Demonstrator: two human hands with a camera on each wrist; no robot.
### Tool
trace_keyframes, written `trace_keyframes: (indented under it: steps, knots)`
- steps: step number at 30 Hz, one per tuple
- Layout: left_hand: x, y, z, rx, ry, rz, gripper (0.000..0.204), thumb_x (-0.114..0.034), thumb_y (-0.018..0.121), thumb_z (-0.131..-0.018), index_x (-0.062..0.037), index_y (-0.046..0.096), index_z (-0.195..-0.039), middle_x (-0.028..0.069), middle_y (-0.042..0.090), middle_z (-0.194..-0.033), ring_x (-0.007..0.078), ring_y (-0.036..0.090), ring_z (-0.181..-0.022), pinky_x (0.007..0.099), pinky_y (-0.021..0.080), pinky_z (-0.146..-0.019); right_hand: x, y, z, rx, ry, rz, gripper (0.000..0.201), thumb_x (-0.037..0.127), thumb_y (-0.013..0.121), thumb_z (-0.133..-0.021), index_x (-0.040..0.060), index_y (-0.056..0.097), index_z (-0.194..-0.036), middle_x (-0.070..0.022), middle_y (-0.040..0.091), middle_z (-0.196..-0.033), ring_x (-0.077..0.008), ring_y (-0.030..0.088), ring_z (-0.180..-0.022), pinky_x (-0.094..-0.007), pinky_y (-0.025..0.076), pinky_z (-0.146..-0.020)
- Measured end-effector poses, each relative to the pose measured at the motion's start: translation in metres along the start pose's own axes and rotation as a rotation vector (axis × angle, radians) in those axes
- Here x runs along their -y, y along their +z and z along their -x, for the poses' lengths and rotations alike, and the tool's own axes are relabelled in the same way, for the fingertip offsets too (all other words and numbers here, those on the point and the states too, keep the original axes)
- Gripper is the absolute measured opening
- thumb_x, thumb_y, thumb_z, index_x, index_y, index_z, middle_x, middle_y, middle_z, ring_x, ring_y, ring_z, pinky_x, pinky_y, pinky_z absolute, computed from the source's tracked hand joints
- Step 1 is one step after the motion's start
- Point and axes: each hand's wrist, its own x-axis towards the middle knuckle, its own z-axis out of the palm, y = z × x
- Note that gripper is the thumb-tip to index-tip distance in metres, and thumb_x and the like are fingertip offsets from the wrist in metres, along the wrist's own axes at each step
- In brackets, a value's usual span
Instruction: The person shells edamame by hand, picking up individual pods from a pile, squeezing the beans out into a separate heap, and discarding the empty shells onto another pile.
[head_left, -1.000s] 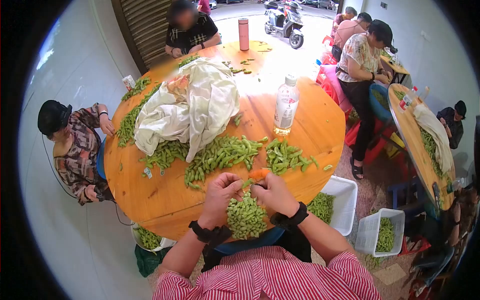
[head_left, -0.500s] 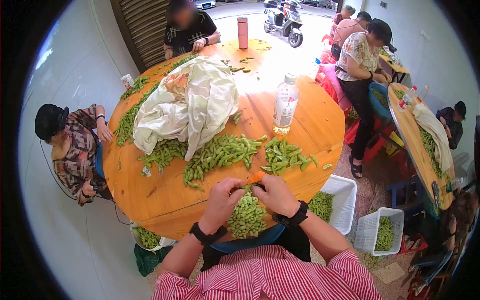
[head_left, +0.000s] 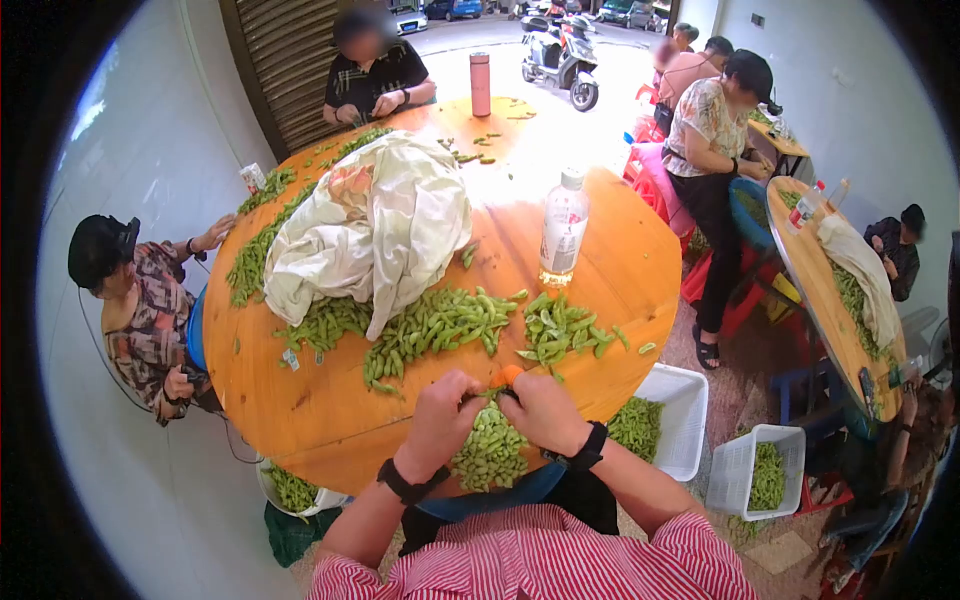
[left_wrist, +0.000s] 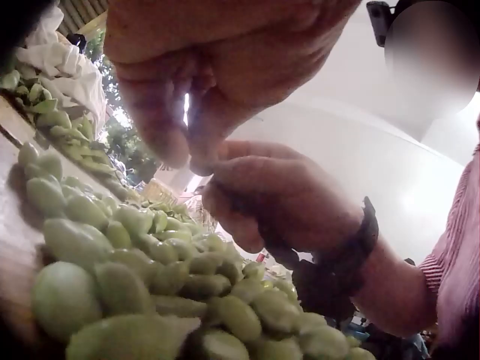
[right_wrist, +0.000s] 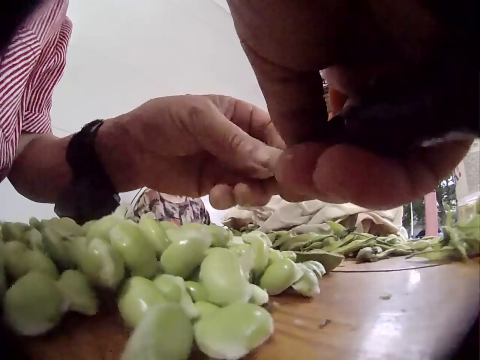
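Note:
Both hands meet fingertip to fingertip over a heap of shelled green beans at the table's near edge. My left hand pinches one end of a green bean pod, mostly covered by the fingers. Thumb and curled fingers of my right hand grip its other end, with an orange wrap around one finger and something dark at the thumb. In the right wrist view, plump loose beans lie on the wood just below the fingertips. Unshelled pods lie beyond the hands, with a smaller pod pile to their right.
A crumpled white cloth covers part of the pods. A clear bottle and a pink flask stand on the round table. White baskets holding pods sit on the floor at right. Other people sit around both tables.
The pod between my fingers showed more a second ago; now the fingers cover most of it. My hands have come closer together. The head view has shifted slightly.

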Motion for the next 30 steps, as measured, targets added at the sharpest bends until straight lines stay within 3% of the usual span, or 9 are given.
trace_keyframes:
  steps: [3, 5, 7, 9, 17, 19, 28, 30]
  knots:
    - [0.003, 0.002, 0.002, -0.004, 0.019, 0.026, 0.014, -0.002, 0.071, -0.079, 0.0023, 0.059, -0.086, 0.0137, 0.061, -0.076, 0.0231, 0.060, -0.065, 0.0304, 0.048, -0.060, -0.003, 0.001, 0.001, -0.007, -0.007, 0.013, 0.022, 0.018, 0.061, -0.086, -0.0032, 0.055, -0.084, -0.0257, 0.059, -0.073, -0.0445, 0.060, -0.072, -0.0501, 0.046, -0.063]
    - [0.003, 0.004, 0.003, -0.011, 0.017, 0.045, 0.015, -0.002, 0.072, -0.079, 0.0019, 0.059, -0.085, 0.0123, 0.060, -0.075, 0.0210, 0.060, -0.065, 0.0306, 0.047, -0.059, -0.003, 0.000, 0.001, 0.006, -0.041, -0.023, 0.021, 0.017, 0.060, -0.087, -0.0028, 0.056, -0.086, -0.0252, 0.059, -0.073, -0.0436, 0.061, -0.073, -0.0499, 0.047, -0.063]
    - [0.004, 0.004, 0.003, 0.022, -0.046, 0.058, 0.015, -0.003, 0.070, -0.080, 0.0011, 0.058, -0.086, 0.0154, 0.060, -0.078, 0.0304, 0.062, -0.069, 0.0363, 0.048, -0.061, 0.001, -0.003, 0.002, 0.014, -0.034, -0.010, 0.019, 0.017, 0.059, -0.087, -0.0022, 0.057, -0.089, -0.0245, 0.060, -0.073, -0.0427, 0.062, -0.073, -0.0502, 0.047, -0.064]
    - [0.003, 0.003, 0.003, 0.023, -0.035, 0.059, 0.015, -0.003, 0.070, -0.080, 0.0010, 0.057, -0.086, 0.0154, 0.060, -0.078, 0.0301, 0.061, -0.069, 0.0363, 0.048, -0.061, 0.006, -0.005, 0.002, 0.017, -0.067, 0.048, 0.022, 0.017, 0.058, -0.088, -0.0032, 0.055, -0.080, -0.0252, 0.059, -0.068, -0.0440, 0.061, -0.069, -0.0525, 0.048, -0.063]
    - [-0.005, -0.002, 0.004, 0.022, 0.008, -0.007, 0.015, -0.003, 0.070, -0.079, 0.0011, 0.057, -0.086, 0.0156, 0.058, -0.076, 0.0304, 0.061, -0.067, 0.0364, 0.047, -0.060, 0.006, -0.004, 0.003, 0.015, -0.076, 0.035, 0.019, 0.016, 0.055, -0.088, -0.0028, 0.053, -0.088, -0.0260, 0.060, -0.069, -0.0443, 0.061, -0.070, -0.0532, 0.048, -0.064]
    - [-0.003, 0.000, 0.004, 0.007, 0.015, 0.025, 0.017, -0.002, 0.073, -0.078, 0.0014, 0.058, -0.086, 0.0103, 0.058, -0.073, 0.0184, 0.057, -0.063, 0.0304, 0.046, -0.058, 0.006, -0.005, 0.004, 0.021, -0.075, 0.029, 0.019, 0.016, 0.055, -0.088, -0.0027, 0.053, -0.089, -0.0261, 0.060, -0.069, -0.0444, 0.061, -0.071, -0.0534, 0.048, -0.064]
    - [-0.007, 0.007, 0.008, -0.037, 0.158, -0.092, 0.016, 0.001, 0.070, -0.078, 0.0017, 0.055, -0.086, 0.0175, 0.058, -0.077, 0.0323, 0.060, -0.067, 0.0355, 0.047, -0.059, 0.004, 0.002, 0.003, -0.014, -0.056, 0.072, 0.019, 0.016, 0.058, -0.088, -0.0028, 0.056, -0.088, -0.0246, 0.059, -0.070, -0.0428, 0.060, -0.070, -0.0508, 0.048, -0.064]
    - [-0.001, 0.009, 0.009, -0.040, 0.183, -0.087, 0.016, 0.000, 0.070, -0.079, 0.0015, 0.056, -0.086, 0.0156, 0.058, -0.076, 0.0290, 0.060, -0.066, 0.0344, 0.047, -0.059, 0.002, 0.003, 0.001, 0.003, -0.095, 0.064, 0.022, 0.018, 0.057, -0.089, -0.0030, 0.054, -0.082, -0.0253, 0.059, -0.069, -0.0442, 0.061, -0.071, -0.0525, 0.048, -0.064]
